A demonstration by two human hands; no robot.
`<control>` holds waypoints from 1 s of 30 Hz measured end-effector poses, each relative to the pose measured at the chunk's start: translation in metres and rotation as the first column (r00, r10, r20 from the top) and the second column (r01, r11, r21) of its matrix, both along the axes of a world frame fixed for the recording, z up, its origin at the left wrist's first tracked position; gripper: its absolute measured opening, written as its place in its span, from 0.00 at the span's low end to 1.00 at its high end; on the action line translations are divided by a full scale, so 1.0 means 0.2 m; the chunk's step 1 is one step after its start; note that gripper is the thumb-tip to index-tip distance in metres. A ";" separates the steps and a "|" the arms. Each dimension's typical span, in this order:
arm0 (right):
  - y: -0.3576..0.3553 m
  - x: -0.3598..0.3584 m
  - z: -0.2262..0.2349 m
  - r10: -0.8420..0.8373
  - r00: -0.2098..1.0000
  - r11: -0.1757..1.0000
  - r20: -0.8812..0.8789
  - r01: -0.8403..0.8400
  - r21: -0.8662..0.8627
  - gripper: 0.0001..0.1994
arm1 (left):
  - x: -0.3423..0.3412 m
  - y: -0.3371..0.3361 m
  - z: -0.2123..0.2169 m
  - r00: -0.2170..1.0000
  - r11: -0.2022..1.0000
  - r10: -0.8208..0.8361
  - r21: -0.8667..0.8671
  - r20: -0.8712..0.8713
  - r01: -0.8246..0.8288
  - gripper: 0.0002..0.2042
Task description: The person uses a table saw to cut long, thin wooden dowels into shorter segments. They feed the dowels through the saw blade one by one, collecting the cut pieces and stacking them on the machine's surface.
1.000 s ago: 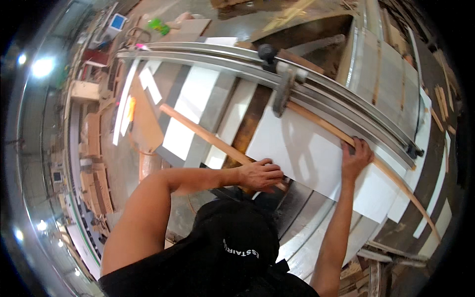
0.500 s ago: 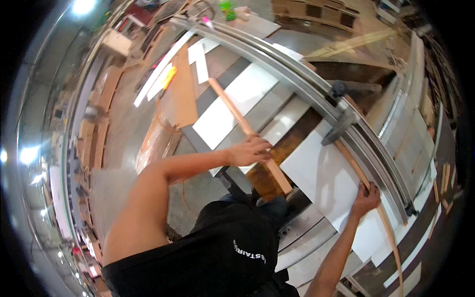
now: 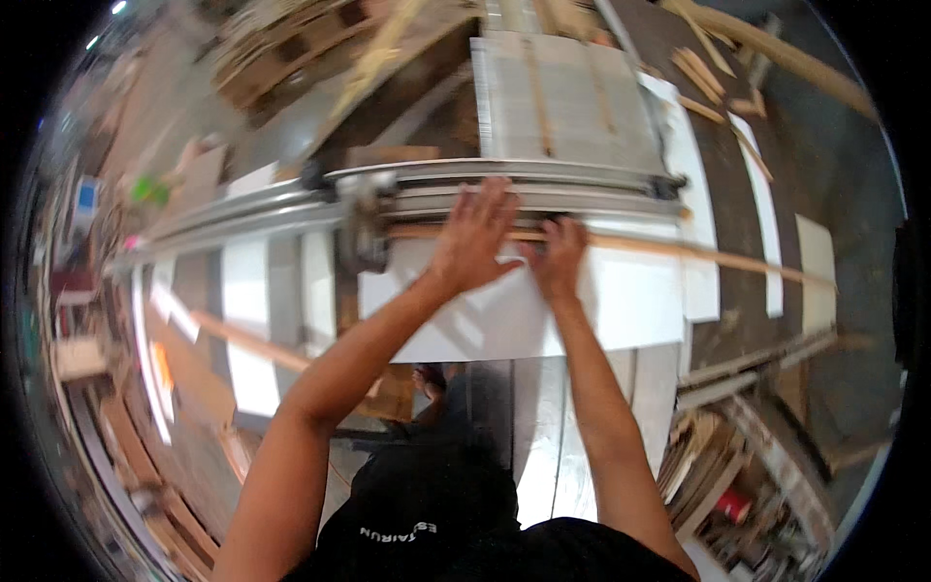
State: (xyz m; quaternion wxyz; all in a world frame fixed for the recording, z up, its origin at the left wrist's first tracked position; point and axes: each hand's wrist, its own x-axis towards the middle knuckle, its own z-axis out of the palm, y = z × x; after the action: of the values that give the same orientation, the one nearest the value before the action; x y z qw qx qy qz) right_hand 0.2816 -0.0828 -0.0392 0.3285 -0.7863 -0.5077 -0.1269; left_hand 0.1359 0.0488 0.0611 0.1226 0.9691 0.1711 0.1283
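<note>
A long thin wooden strip (image 3: 669,246) lies along the near side of a metal guide rail (image 3: 601,199), over a white panel (image 3: 621,306). My left hand (image 3: 475,238) lies spread across the strip, its fingertips reaching the rail and its thumb pointing right. Just right of it, my right hand (image 3: 558,260) has bent fingers over the strip and the thumb on the near side. The strip's left end runs to a dark metal stop (image 3: 366,223) on the rail. A second wooden strip (image 3: 247,339) rests on the boards at the left, partly behind my left forearm.
Beyond the rail is a grey sheet-metal table section (image 3: 572,97). Wood offcuts (image 3: 698,76) and white strips lie on a brown board (image 3: 737,184) at the right. Scrap wood and a red object (image 3: 732,504) sit at the lower right. A wooden pallet (image 3: 291,48) stands far left.
My view has turned to the right. My left hand has let go of the second strip and moved onto the one at the rail. My right hand is now close beside it.
</note>
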 end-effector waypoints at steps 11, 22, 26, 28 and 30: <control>-0.45 0.32 0.19 -0.541 0.839 0.840 -0.059 0.536 -0.079 0.27 | 0.12 0.10 -0.11 0.998 0.981 -0.051 0.188 -0.029 0.056 0.45; -0.51 0.68 0.12 -0.311 0.948 0.950 -0.065 0.310 -0.015 0.19 | 0.25 0.00 -0.07 0.996 0.992 -0.012 0.121 -0.089 0.022 0.42; -0.49 0.70 0.15 -0.263 0.962 0.962 -0.076 0.255 -0.093 0.15 | 0.49 -0.15 -0.13 0.998 0.988 0.048 0.150 -0.029 -0.043 0.41; -0.52 0.76 0.14 -0.164 0.985 0.979 -0.059 0.155 -0.131 0.13 | 0.52 -0.15 -0.23 0.998 0.968 0.069 0.240 0.008 -0.069 0.43; -0.68 0.96 0.11 -0.181 0.984 0.975 -0.004 0.178 -0.132 0.16 | 0.51 -0.13 -0.29 0.999 0.943 0.046 0.329 0.009 -0.046 0.44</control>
State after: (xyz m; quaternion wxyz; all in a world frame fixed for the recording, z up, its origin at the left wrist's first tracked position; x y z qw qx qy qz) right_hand 0.4728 -0.2179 -0.0182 0.2674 -0.8499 -0.4391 -0.1159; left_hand 0.2375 0.0227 0.0037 -0.0437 0.9717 0.1699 0.1584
